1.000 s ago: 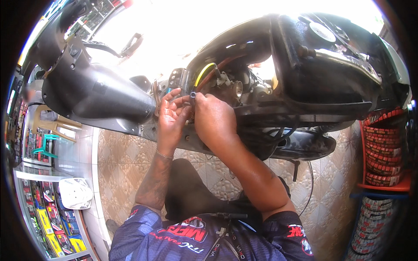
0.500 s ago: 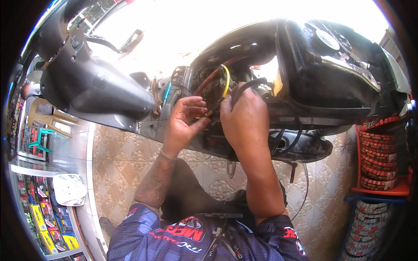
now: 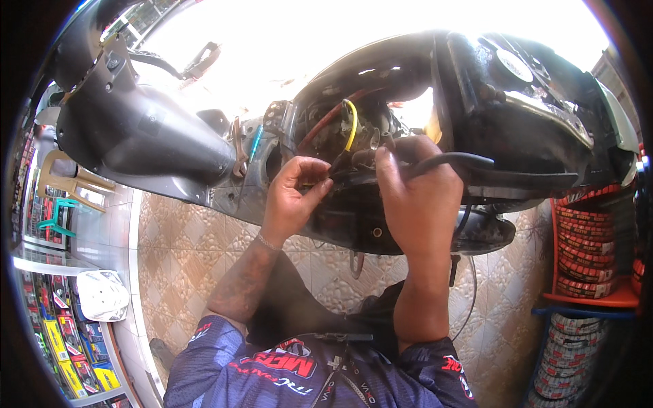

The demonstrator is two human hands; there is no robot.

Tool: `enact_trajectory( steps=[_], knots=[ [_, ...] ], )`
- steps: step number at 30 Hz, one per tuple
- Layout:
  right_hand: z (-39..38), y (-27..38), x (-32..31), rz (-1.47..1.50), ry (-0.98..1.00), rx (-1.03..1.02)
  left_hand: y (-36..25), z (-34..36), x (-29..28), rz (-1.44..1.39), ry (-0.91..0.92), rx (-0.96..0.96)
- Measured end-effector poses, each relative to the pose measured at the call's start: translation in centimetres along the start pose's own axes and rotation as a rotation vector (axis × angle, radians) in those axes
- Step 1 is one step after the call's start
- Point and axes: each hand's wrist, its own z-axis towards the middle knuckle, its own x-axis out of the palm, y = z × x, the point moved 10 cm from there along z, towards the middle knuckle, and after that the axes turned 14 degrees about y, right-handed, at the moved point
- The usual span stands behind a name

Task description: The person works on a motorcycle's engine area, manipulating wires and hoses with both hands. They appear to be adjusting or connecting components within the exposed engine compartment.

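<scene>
Black hose (image 3: 461,159) clasped in R hand (image 3: 425,185) fingers, L hand (image 3: 291,198) fingers curled nr yellow tube (image 3: 352,127), grip unclear.

gap between left hand (image 3: 294,198) and right hand (image 3: 423,185), yellow tube (image 3: 353,126) in the way beyond

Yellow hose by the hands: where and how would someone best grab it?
Probably by pinching the yellow hose midway along its long, nearly upright stretch, coming from the right. That part stands exposed below the bend, the reddish hose lies to its left, and the right hand is on that side.
</scene>
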Motion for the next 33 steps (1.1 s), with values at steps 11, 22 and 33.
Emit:
enact_trajectory(
  steps=[11,22,33],
  knots=[
    [0.9,0.5,-0.1,-0.001,-0.158,-0.058,-0.3,0.3,0.6,-0.039,-0.003,0.016],
    [1.6,2.7,-0.4,-0.322,-0.003,-0.09,0.2,0.3,0.5,-0.043,0.023,-0.003],
    [-3.2,-1.8,1.9,0.346,0.105,-0.018,-2.4,0.0,0.3,0.069,-0.109,0.116]
  ],
)
